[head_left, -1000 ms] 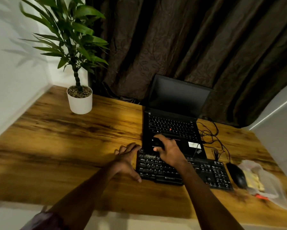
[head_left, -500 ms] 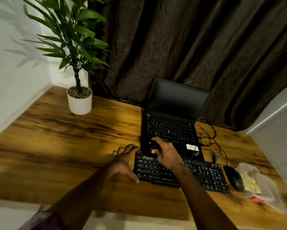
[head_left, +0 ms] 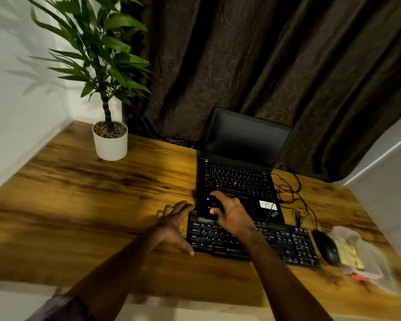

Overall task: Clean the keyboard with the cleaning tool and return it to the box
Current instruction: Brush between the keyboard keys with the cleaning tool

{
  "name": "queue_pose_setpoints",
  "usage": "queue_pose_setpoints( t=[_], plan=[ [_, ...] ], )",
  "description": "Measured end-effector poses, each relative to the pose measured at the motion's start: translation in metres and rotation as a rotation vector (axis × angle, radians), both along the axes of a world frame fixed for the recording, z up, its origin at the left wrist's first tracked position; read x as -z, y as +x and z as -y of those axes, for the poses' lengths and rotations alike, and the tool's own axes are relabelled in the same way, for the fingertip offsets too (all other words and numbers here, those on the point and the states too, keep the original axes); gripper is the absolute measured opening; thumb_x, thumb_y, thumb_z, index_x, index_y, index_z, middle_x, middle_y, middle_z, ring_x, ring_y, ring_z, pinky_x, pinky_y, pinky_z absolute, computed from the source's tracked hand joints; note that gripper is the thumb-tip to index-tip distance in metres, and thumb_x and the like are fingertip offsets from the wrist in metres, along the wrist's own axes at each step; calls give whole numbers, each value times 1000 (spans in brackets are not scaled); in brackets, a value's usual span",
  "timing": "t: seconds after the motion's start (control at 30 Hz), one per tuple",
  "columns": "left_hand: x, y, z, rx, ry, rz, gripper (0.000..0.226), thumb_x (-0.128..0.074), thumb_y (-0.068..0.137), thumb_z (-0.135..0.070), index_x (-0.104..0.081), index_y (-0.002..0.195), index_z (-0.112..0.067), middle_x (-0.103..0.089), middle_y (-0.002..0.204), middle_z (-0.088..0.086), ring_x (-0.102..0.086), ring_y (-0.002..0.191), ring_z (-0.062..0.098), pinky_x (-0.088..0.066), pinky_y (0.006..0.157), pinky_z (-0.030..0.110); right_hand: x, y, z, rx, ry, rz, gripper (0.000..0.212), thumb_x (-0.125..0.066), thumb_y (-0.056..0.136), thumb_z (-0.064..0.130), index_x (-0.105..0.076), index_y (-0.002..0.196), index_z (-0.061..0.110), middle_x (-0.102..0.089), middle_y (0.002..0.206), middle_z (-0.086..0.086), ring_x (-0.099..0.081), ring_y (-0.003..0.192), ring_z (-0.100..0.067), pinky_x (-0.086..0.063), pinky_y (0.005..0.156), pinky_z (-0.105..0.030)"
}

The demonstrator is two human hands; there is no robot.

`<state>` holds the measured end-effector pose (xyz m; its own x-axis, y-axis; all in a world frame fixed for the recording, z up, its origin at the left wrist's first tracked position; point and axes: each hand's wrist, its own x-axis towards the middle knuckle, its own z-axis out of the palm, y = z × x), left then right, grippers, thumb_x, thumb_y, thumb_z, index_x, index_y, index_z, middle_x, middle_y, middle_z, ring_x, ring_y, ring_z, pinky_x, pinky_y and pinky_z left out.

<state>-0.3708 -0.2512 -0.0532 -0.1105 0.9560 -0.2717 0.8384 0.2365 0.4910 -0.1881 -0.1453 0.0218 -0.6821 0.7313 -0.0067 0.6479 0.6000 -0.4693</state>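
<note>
Though the right hand (head_left: pixel 234 216), fingers wrapped round the cleaning tool (head_left: pixel 212 203), has hardly shifted from the far-left corner of the keyboard (head_left: pixel 287 246) near the desk's (head_left: pixel 79 205) front edge, the left hand (head_left: pixel 174 225) stays spread, bracing its left end. Brushing seems barely begun.

Wood, plastic, cloth before me.
My desk (head_left: pixel 79 205) is streaky, glossy wood; keyboard (head_left: pixel 283 244) matt black plastic; curtain (head_left: pixel 241 54) at twelve o'clock crinkled cloth; bag (head_left: pixel 366 256) at four o'clock clear shiny plastic.

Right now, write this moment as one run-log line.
right hand: grips black cleaning tool over keyboard | left hand: rests against keyboard's left end
</note>
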Motion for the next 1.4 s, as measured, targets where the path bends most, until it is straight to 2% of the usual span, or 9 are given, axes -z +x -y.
queue_pose_setpoints(
  t=[0.17, 0.27, 0.37, 0.53, 0.7, 0.9, 1.1, 1.23, 1.4],
  plan=[
    [0, 0, 0, -8, -22, -14, 147, -88, 42, -68, 1, 156, -43, 15, 164, -15, 0, 149, 22, -13, 113, 40, -5, -8, 10, 1, -12, -26, 43, -63, 94, 22, -46, 131, 38, -61, 104, 1, -61, 87, -9, -60, 77, -31],
    [2, 1, -2, -17, -53, -51, 152, -85, 41, -73, 5, 158, -36, 18, 164, -11, 3, 150, 24, -9, 116, 40, 3, -21, 17, -44, -56, -118, 41, -65, 92, 22, -49, 124, 41, -67, 104, -2, -67, 86, -14, -62, 73, -39],
    [1, 1, -2, -6, -55, -56, 151, -85, 43, -72, 5, 158, -35, 17, 165, -10, 4, 150, 24, -9, 117, 41, 7, -19, 17, -43, -75, -172, 43, -65, 92, 20, -49, 128, 39, -67, 107, -4, -68, 87, -14, -62, 73, -38],
    [-1, 0, -1, 5, -3, -24, 145, -87, 41, -69, 1, 154, -47, 13, 164, -17, -5, 148, 23, -17, 111, 40, 6, 7, 1, 2, -45, -51, 52, -62, 93, 18, -41, 131, 47, -63, 106, -1, -66, 88, -12, -62, 71, -34],
    [0, 0, 1, 13, -2, -15, 145, -87, 43, -68, 2, 155, -46, 15, 164, -16, -3, 148, 24, -14, 111, 41, 6, 13, -2, 5, -70, -136, 48, -64, 93, 15, -46, 132, 36, -68, 103, 1, -69, 85, -9, -62, 71, -33],
    [-3, 2, 1, 15, -40, -55, 145, -86, 46, -69, 2, 157, -39, 16, 164, -13, 0, 149, 25, -14, 115, 43, 6, -4, 11, -22, -139, -282, 39, -64, 92, 7, -56, 127, 23, -70, 94, -1, -67, 67, -5, -56, 57, -20],
    [-4, -1, 1, 11, 3, -17, 145, -88, 41, -68, 0, 155, -46, 11, 164, -18, -8, 146, 25, -18, 109, 42, 1, 23, -5, 26, -135, -164, 49, -62, 93, 7, -51, 130, 36, -65, 110, 4, -67, 93, -8, -61, 77, -29],
    [-2, -1, 2, 17, 11, -23, 144, -87, 42, -69, -1, 155, -46, 11, 163, -18, -8, 146, 25, -19, 108, 41, -1, 33, -12, 44, -103, -125, 51, -62, 93, 8, -48, 132, 38, -64, 112, 2, -65, 94, -8, -61, 79, -31],
    [-3, -1, 2, 16, 2, -19, 146, -87, 40, -70, 1, 155, -46, 12, 163, -17, -7, 146, 25, -18, 110, 43, 4, 14, 3, -20, -131, -243, 43, -65, 91, 12, -54, 128, 29, -66, 107, 3, -68, 91, -11, -61, 77, -31]
  ],
)
